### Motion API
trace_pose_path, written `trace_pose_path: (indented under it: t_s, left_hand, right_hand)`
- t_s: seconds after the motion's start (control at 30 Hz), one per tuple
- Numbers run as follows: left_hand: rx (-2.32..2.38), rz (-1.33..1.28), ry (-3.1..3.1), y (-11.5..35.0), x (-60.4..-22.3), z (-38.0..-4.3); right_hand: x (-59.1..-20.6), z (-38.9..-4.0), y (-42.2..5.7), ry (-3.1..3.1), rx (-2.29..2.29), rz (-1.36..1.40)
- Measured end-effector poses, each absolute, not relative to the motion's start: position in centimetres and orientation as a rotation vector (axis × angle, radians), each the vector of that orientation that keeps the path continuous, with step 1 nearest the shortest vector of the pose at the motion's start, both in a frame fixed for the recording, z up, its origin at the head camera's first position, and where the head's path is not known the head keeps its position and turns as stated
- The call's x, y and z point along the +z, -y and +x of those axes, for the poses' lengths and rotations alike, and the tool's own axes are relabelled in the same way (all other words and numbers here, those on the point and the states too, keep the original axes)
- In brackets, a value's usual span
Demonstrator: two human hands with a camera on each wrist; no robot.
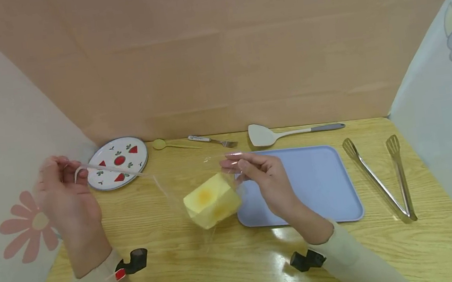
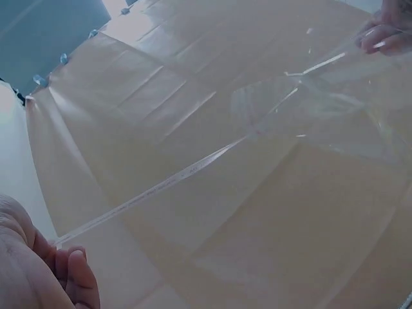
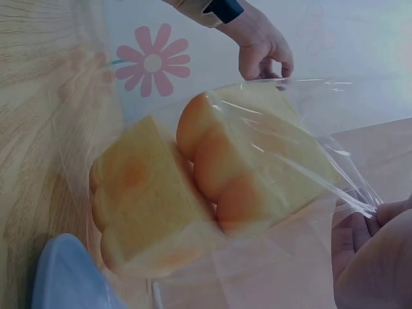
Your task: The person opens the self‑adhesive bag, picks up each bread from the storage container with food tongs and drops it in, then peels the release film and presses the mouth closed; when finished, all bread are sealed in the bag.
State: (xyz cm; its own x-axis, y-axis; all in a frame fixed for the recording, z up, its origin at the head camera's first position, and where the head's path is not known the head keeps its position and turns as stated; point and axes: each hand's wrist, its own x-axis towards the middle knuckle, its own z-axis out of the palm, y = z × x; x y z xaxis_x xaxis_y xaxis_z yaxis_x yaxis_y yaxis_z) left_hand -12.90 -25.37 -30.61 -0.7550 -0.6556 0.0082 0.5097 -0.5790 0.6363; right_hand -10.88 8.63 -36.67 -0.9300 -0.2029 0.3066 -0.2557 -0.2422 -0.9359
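Observation:
My left hand (image 1: 68, 195) pinches one end of a thin clear plastic strip (image 2: 154, 190), which stretches taut to the bag. My right hand (image 1: 272, 182) grips the gathered edge of a clear plastic bag (image 3: 341, 174) between thumb and fingers. Inside the bag are two pieces of bread with browned, rounded tops: one piece of bread (image 3: 251, 148) lies beside the other piece of bread (image 3: 148, 193) in the right wrist view. From the head they appear as one pale yellow block, hanging over the wooden table (image 1: 162, 273) left of the blue tray.
A light blue tray (image 1: 317, 181) lies under and beyond my right hand. Behind stand a patterned plate (image 1: 130, 160), a yellow spoon (image 1: 159, 144), a fork (image 1: 222, 142) and a white spatula (image 1: 261, 135) near the back wall. Spread metal tongs (image 1: 381, 182) lie at the right.

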Motion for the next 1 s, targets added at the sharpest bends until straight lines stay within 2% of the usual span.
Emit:
trace_pose_path:
  t_s: [0.8,1.0]
  left_hand:
    - [-2.356,0.522,0.490,30.0,-32.0,-13.8]
    - [-2.353,0.543,0.793,29.3,-33.3,-15.1]
  right_hand:
    - [-36.5,-11.2,-9.2,1.736,2.385,0.508]
    - [-36.4,-11.2,-9.2,1.721,2.390,0.512]
